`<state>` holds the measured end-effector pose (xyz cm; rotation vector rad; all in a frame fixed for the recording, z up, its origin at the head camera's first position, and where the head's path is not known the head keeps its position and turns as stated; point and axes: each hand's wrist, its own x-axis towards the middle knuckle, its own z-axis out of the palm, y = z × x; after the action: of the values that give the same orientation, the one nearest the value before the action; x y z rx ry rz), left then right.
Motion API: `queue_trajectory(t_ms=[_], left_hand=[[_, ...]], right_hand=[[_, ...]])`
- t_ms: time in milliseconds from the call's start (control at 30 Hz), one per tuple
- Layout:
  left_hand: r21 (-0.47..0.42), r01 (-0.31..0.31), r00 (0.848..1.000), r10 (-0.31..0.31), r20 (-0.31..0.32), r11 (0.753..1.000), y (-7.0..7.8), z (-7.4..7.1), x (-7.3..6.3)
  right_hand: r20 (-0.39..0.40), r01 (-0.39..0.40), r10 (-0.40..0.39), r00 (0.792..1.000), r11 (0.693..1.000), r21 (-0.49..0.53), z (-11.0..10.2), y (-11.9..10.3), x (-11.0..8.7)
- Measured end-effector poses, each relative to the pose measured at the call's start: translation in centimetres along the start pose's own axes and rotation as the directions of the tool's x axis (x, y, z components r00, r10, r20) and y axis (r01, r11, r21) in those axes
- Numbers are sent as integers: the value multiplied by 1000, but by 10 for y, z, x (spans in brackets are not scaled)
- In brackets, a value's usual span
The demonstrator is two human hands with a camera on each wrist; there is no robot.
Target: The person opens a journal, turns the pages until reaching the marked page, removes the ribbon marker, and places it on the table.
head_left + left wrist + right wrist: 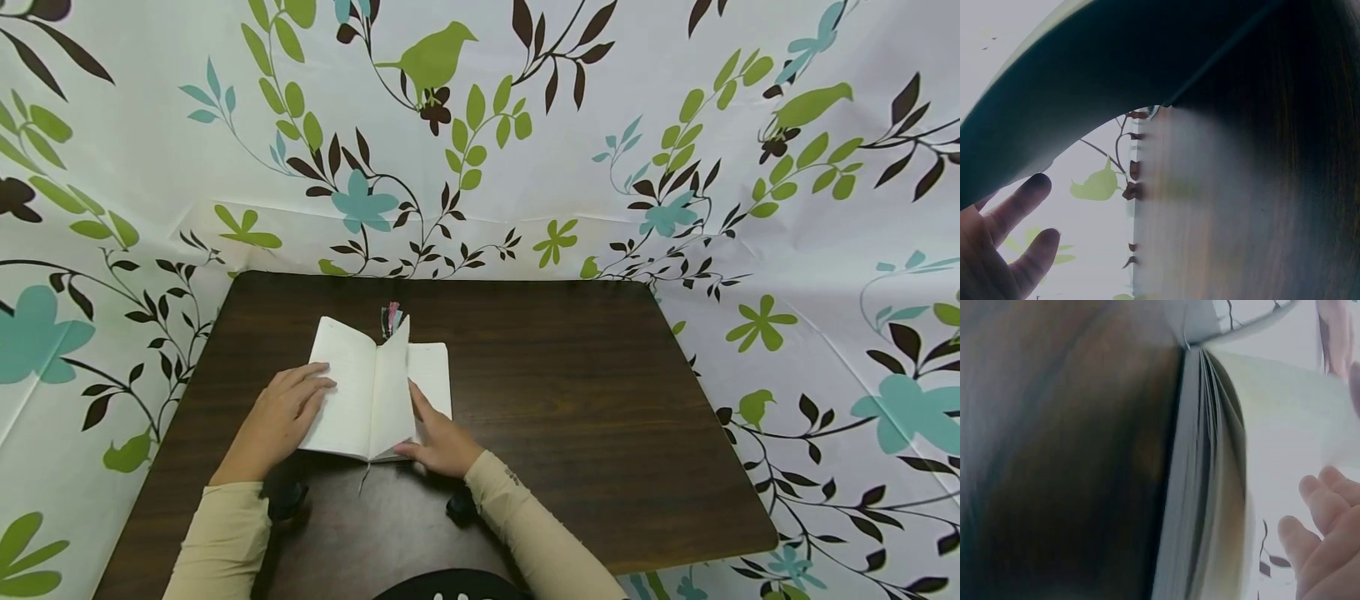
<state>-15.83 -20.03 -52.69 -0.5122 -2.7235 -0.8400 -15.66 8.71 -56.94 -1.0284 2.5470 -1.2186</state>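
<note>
An open notebook (pixel 341 400) with blank-looking white pages lies on the dark wooden table. My left hand (pixel 281 417) rests at its left page, fingers stretched over the outer edge. At the right side is my right hand (pixel 442 437), its extended fingers against a raised page (pixel 392 387) that stands up from the middle. The thumb lies near that page's lower corner. In the right wrist view, the page edges (pixel 1194 487) fan apart beside the right fingers (pixel 1322 506). A thin ribbon (pixel 364 478) hangs from the spine's bottom, and coloured strips (pixel 392 318) stick out at the top.
The brown table (pixel 585 417) reaches well to the right of the notebook. A white cloth (pixel 555 150) with leaf and bird prints hangs behind and around it. Dark wrist devices (pixel 462 507) sit by the forearms. A black rounded object (pixel 450 585) shows at the bottom edge.
</note>
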Motion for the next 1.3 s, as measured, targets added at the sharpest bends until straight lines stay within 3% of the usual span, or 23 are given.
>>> queue_trajectory(t_ms=[67, 167, 367, 567, 867, 1033, 1300], left_hand=[[-5, 0, 1000, 0, 6, 1000, 0, 0, 0], [-19, 13, 1000, -13, 17, 1000, 1, -1, 0], [-103, 53, 998, -50, 32, 993, 4, -2, -4], [-152, 9, 1000, -10, -3, 988, 6, -3, -4], [-59, -91, 995, 89, -43, 994, 7, -3, -2], [18, -64, 998, 64, -10, 998, 7, -6, -5], [40, -1, 1000, 1, 19, 999, 2, -7, -11]], right_hand=[[26, 22, -22, 999, 1000, 1, 4, -3, 3], [60, 54, -48, 997, 993, -109, 12, -7, 6], [143, 126, -83, 986, 939, -320, 29, -14, 10], [229, 153, -60, 971, 898, -412, 38, -17, 10], [287, 195, -55, 956, 852, -487, 37, -20, 11], [291, 206, -56, 955, 830, -518, 37, -13, 11], [262, 150, 6, 965, 807, -571, 26, -4, 4]])
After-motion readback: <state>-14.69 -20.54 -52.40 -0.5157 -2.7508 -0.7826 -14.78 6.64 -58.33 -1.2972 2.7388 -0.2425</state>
